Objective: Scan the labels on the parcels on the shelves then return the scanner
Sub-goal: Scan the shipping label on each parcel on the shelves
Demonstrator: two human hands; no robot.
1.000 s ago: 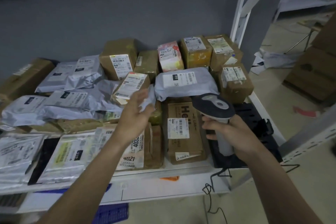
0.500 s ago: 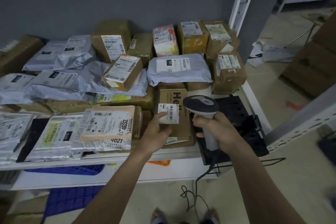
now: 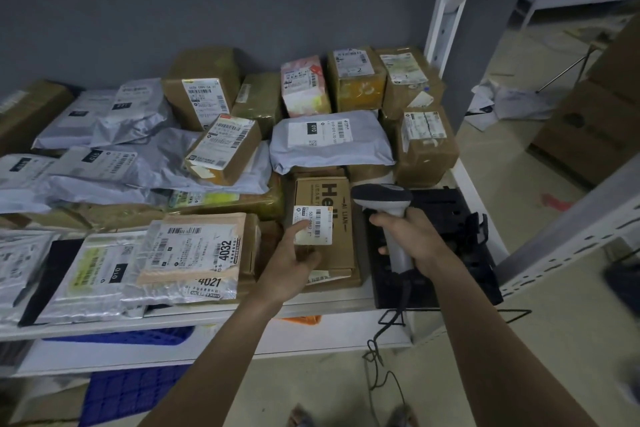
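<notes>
Scanner upright at the shelf front, right hand wrapped round its handle, head aimed toward 10 o'clock. At 9 o'clock, the brown "Hello" box; left hand touches its white label, fingers apparently loosely extended. Grey mailer at 12.

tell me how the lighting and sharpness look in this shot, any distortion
Head view: dim, flat light; the small label under the left hand reads sharp, as does the scanner in the right hand; far parcels go soft; the wide lens bends the shelf post.
</notes>
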